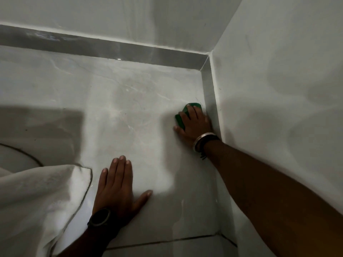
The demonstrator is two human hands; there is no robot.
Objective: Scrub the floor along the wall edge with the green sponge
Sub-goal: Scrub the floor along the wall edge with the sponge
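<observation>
Two hands down: left hand (118,184) flat, holding nothing; right hand (194,123), at two o'clock, presses the green sponge (179,120) beside the skirting (209,101) — hug that edge firmly.

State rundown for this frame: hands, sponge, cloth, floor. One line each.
right hand: pressed flat on the green sponge, beside the right wall's skirting.
green sponge: on the floor, mostly covered by the hand.
left hand: flat on the floor, fingers spread, holding nothing.
white cloth: crumpled, lower left, beside the left hand.
floor: glossy, faint streaks; wet or dry, cannot tell.
</observation>
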